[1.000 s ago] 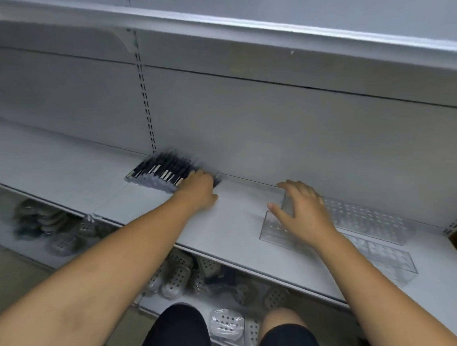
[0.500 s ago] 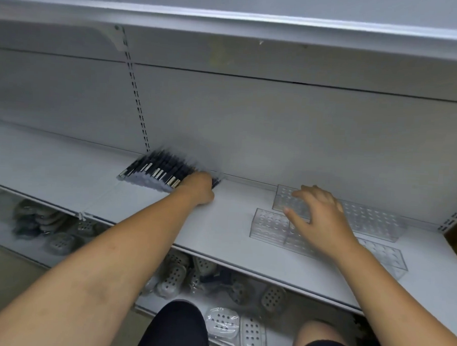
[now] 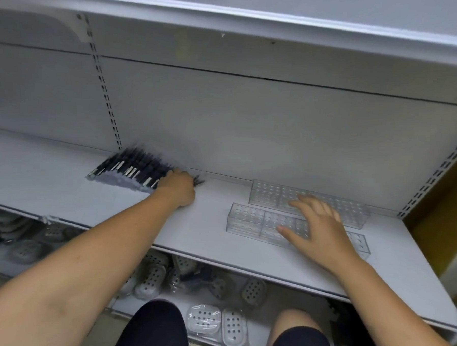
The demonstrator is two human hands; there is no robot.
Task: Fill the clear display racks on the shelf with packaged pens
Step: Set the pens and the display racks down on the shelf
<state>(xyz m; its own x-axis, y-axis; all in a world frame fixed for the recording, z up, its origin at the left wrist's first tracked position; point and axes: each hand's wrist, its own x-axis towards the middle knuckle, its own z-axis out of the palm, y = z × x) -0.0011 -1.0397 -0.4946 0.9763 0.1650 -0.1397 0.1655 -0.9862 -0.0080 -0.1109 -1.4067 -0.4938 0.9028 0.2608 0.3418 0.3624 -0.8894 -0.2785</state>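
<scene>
right hand (image 3: 322,230) slid to lie spread on the front empty rack (image 3: 246,220); left hand (image 3: 177,187) grips pens (image 3: 132,167).

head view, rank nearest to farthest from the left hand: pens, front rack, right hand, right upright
1. pens, gripped by the left hand
2. front rack, middle right
3. right hand, on that rack
4. right upright, far right

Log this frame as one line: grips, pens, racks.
left grip: holds packaged pens at back of shelf | right grip: fingers spread, resting on clear racks | racks: no pens in them
</scene>
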